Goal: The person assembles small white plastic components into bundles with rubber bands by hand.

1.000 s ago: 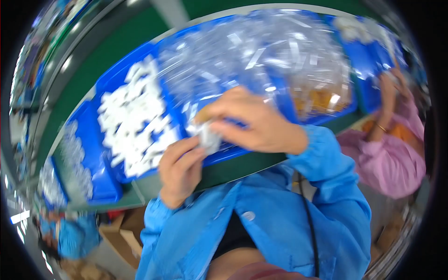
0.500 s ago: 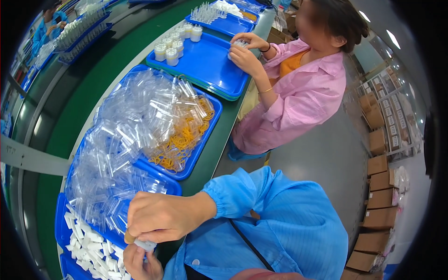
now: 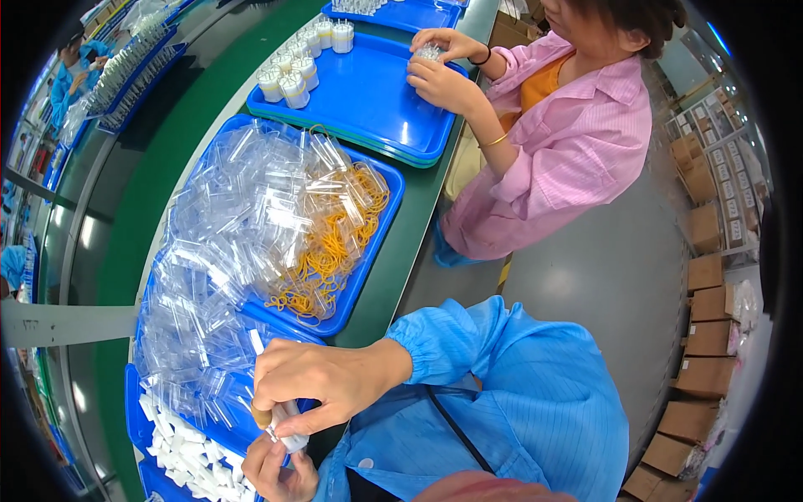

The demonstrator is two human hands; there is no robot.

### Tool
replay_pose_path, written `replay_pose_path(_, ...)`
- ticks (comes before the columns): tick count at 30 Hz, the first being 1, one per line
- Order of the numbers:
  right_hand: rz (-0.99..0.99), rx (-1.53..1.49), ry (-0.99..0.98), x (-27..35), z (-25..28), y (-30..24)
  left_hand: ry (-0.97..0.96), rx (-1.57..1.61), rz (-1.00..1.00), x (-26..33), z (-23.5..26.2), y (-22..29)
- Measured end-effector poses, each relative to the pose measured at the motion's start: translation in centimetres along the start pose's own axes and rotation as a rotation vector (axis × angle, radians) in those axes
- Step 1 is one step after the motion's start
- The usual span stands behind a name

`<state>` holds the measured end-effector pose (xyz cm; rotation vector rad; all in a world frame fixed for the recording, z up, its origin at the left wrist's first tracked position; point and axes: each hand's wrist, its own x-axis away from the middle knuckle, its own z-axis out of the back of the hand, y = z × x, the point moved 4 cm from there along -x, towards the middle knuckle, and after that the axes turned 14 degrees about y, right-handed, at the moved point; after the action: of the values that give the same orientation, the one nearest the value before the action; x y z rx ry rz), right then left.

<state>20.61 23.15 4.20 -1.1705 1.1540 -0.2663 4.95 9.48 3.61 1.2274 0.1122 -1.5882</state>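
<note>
At the lower edge of the head view, my right hand (image 3: 314,383) reaches in from a blue sleeve. Its fingers close round a small whitish, translucent plastic piece (image 3: 293,428). My left hand (image 3: 278,473) is just below, fingertips pinched at the lower end of the same piece. A tan cover (image 3: 261,416), like a finger cot, shows at one of the right fingertips. Beside both hands lies a heap of short white plastic pieces (image 3: 188,448) in a blue tray. Clear plastic sleeves (image 3: 209,293) pile up just beyond them.
Yellow rubber bands (image 3: 330,255) lie among clear sleeves in a blue tray (image 3: 378,243). Farther off, a blue tray (image 3: 368,109) carries bundled white tubes (image 3: 294,86). A co-worker in a pink shirt (image 3: 577,142) stands there, holding a similar bundle. Cardboard boxes (image 3: 707,335) line the right side.
The whole view has shifted a little. My right hand has turned slightly over the plastic piece, which shows more between the fingers. Both hands stay together.
</note>
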Motion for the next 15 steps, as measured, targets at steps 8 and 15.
replay_pose_path(8,-0.078,-0.054,0.114,-0.1,0.3,1.1,-0.048,0.304,0.447,-0.6,-1.2,-0.9)
replay_pose_path(15,0.047,0.089,0.033,-0.6,-0.2,0.7,-0.087,0.05,0.248,-1.2,-0.5,0.0)
